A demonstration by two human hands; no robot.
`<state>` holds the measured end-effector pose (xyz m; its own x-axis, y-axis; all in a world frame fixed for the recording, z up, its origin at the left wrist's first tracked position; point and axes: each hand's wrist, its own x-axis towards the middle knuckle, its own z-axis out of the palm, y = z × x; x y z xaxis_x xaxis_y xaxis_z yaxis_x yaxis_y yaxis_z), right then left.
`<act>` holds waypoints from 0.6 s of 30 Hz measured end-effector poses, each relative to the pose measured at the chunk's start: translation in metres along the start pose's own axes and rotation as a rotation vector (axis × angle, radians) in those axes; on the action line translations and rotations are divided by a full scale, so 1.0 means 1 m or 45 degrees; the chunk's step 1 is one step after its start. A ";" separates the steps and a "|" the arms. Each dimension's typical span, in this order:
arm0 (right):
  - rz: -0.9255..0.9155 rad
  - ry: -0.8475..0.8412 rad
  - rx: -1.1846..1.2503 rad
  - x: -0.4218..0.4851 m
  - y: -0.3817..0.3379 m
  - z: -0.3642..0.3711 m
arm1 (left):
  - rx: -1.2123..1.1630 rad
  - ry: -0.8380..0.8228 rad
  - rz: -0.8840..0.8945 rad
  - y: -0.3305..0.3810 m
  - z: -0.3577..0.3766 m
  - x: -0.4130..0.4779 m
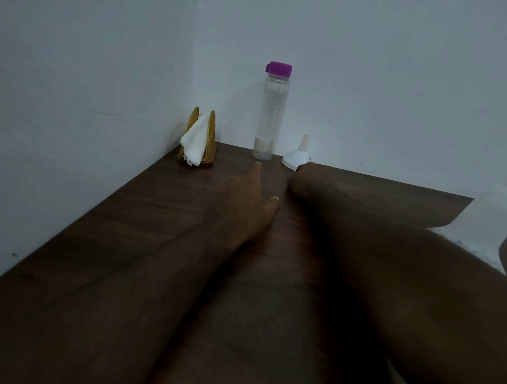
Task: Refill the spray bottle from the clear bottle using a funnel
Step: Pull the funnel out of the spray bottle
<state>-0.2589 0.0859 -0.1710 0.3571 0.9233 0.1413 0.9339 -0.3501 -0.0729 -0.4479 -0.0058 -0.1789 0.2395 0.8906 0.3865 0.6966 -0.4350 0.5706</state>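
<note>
You're holding your left hand out, fingers straight and empty, toward the capped clear bottle by the wall, probably to fetch it. Your right hand is sitting at the funnel, grip unclear.

1. The only camera sits on my head and looks forward and down along both my forearms, towards the far corner of the dark wooden table where the pale walls meet.
2. The lens is wide: my forearms, nearest to it, loom large and fill the lower half of the view.
3. My left hand and right hand lie farther out, about mid-frame.
4. Farthest from the lens, small against the walls, stand the clear bottle, the funnel and a napkin holder.
5. The table's back edge slopes down to the right across the view.
</note>
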 end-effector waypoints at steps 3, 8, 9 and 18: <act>0.028 -0.037 0.028 0.001 -0.003 0.002 | -0.001 -0.010 0.014 0.000 0.000 -0.001; 0.029 -0.001 0.053 0.000 0.000 0.005 | 0.006 -0.012 0.018 0.001 0.000 0.000; 0.029 0.005 0.064 0.000 0.000 0.006 | 0.009 -0.016 0.017 0.001 0.000 0.000; 0.041 0.041 0.164 -0.011 -0.001 -0.004 | -0.013 -0.005 0.029 0.000 -0.001 -0.001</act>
<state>-0.2638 0.0754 -0.1691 0.3893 0.9056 0.1684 0.9126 -0.3544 -0.2039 -0.4487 -0.0071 -0.1789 0.2578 0.8810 0.3967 0.6837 -0.4565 0.5693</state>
